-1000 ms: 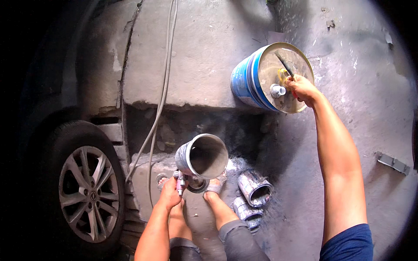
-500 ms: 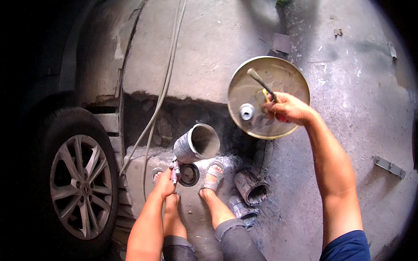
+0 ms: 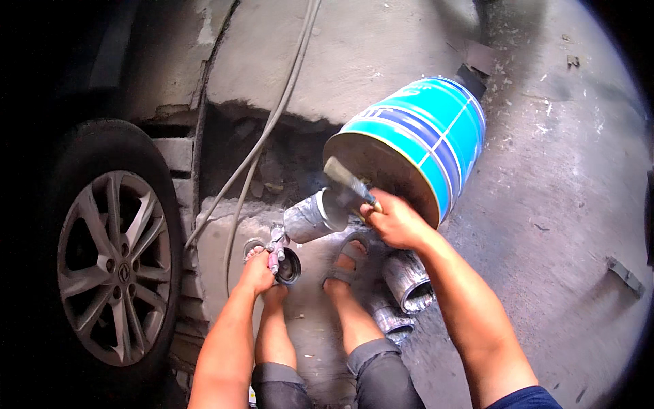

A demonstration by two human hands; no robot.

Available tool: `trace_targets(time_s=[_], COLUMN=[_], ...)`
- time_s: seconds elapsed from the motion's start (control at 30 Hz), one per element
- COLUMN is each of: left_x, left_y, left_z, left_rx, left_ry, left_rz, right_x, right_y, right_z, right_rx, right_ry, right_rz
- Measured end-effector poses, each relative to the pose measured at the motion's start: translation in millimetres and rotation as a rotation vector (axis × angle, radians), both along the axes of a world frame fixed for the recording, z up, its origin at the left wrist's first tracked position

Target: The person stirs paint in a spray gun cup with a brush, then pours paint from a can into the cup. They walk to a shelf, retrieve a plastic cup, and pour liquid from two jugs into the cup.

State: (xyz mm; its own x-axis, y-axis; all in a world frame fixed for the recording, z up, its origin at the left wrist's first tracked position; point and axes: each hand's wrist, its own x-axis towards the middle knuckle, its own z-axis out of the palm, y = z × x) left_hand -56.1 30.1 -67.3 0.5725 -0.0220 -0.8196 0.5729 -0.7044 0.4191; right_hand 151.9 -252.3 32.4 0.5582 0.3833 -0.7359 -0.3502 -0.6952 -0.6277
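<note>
My left hand (image 3: 257, 270) is closed round the handle of a spray gun (image 3: 277, 245) with pinkish and metal parts. A paint-smeared grey cup (image 3: 306, 219) sits at the gun, tilted with its mouth to the right. In my right hand (image 3: 397, 219) is a paintbrush (image 3: 349, 178), fingers wrapped round its handle and pale bristles pointing up and left. The brush is just above the cup's mouth, blurred by motion. Beyond it, a teal and blue drum (image 3: 436, 129) turns its brown round end toward me. A dark round dish-like thing (image 3: 289, 267) shows beside my left hand.
A car wheel (image 3: 122, 269) stands at left. Two grey hoses (image 3: 269, 129) cross the floor near a broken-edged dark strip (image 3: 231, 146). Right of my feet are two paint-crusted cans (image 3: 407, 281), on their sides or tilted. A metal bracket (image 3: 625, 276) lies far right.
My right hand has moved down and left with the brush, from over the drum's end to the cup. The drum's coloured side now shows. The cup has tilted further right.
</note>
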Motion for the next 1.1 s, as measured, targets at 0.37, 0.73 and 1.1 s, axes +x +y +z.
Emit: trace_targets(time_s=[0.37,0.73,1.1], left_x=[-41.5,-17.4,40.8], left_y=[7.0,-3.7,-54.7], left_z=[-38.7,-0.6,37.5], left_rx=[0.007,-0.041,-0.122], left_ry=[0.211,0.172,0.019], left_rz=[0.047,0.056,0.096], right_x=[-67.5,-19.8,83.4], right_y=[40.0,3.3,-89.4], right_z=[-71.5,-4.6,82.0], right_rx=[-0.176,-0.054,-0.111], right_ry=[-0.247,0.021,-0.027], right_rz=[0.242,0.12,-0.099])
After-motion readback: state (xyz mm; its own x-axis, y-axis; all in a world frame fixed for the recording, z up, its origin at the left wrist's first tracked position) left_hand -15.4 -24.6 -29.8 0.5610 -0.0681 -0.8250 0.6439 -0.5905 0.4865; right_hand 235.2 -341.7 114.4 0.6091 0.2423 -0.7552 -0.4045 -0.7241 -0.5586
